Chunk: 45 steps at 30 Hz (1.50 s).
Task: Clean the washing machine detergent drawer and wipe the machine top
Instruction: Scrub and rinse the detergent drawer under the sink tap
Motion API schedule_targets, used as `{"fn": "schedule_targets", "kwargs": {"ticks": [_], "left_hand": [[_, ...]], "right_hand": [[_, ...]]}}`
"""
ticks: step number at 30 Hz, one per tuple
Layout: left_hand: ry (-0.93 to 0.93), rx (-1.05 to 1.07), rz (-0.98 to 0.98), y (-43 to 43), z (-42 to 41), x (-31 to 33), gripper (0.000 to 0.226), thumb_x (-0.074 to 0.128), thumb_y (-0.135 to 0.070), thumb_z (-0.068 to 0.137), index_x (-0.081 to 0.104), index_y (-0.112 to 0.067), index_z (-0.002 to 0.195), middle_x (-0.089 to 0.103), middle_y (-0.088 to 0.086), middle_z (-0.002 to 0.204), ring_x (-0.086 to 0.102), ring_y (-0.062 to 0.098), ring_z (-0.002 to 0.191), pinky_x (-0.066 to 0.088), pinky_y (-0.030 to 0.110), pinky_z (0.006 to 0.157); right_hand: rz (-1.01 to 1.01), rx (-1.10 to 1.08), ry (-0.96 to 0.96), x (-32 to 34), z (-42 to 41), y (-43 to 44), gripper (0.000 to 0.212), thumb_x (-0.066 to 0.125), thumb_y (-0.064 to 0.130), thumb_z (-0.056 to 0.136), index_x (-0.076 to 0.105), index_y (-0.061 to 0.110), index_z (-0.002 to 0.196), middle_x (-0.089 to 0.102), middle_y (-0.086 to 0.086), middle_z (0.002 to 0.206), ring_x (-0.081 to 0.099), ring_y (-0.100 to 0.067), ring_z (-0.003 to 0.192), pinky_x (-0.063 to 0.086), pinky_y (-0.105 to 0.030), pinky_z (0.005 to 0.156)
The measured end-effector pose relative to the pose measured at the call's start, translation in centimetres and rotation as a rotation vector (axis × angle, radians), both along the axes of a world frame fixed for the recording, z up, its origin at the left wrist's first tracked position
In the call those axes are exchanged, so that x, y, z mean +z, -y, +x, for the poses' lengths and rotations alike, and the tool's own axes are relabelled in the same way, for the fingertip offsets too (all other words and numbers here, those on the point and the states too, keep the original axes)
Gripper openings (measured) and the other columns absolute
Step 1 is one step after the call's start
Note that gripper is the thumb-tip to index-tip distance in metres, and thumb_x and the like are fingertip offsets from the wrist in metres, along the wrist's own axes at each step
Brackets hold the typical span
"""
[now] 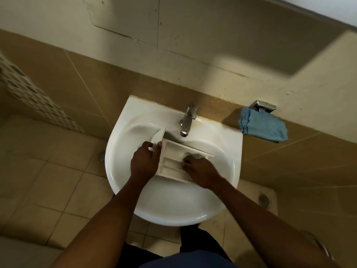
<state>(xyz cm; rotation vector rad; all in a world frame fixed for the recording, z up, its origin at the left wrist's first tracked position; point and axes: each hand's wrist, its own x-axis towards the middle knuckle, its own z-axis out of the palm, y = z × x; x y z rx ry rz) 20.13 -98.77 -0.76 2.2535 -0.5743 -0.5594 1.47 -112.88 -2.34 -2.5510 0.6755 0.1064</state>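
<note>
The white plastic detergent drawer [174,161] lay over the white ceramic sink [173,206]. The left hand [144,161] gripped its front panel; the right hand [201,171] pressed inside a compartment, fingers blurred, perhaps rubbing.

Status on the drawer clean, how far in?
Done: detergent drawer is out of the machine and in the sink. In hand: left hand grips its front end, right hand works in the compartments; no water visible from the tap. Left: wiping the machine top; blue cloth hangs unused.
</note>
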Motion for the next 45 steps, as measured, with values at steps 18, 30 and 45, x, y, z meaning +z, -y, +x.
{"fn": "schedule_targets", "kwargs": {"ticks": [18,30,45], "left_hand": [[0.034,-0.014,-0.004,-0.5,0.1,0.5,0.051,0.045,-0.059,0.101,0.061,-0.013,0.117,0.061,-0.006,0.085,0.058,0.016,0.079,0.045,0.032,0.072],[0.031,-0.006,0.003,-0.4,0.1,0.5,0.057,0.043,-0.064,0.099,0.06,-0.014,0.12,0.071,0.006,0.095,0.067,0.025,0.086,0.055,0.039,0.076],[0.027,-0.017,-0.007,-0.5,-0.1,0.5,0.058,0.042,-0.065,0.099,0.06,-0.013,0.119,0.071,0.006,0.094,0.068,0.026,0.088,0.055,0.039,0.08]], "right_hand": [[1.781,-1.127,0.724,3.3,10.0,2.9,0.048,0.038,0.023,0.106,0.056,-0.016,0.127,0.068,-0.034,0.113,0.07,-0.046,0.101,0.062,-0.051,0.086],[1.816,-1.017,0.653,4.6,11.2,3.4,0.045,0.034,0.018,0.101,0.064,-0.016,0.101,0.071,-0.033,0.098,0.073,-0.047,0.087,0.061,-0.056,0.081],[1.168,-0.893,0.108,4.6,0.9,0.7,0.039,0.038,0.008,0.098,0.067,-0.017,0.091,0.072,-0.036,0.094,0.074,-0.042,0.077,0.065,-0.046,0.07]]}}
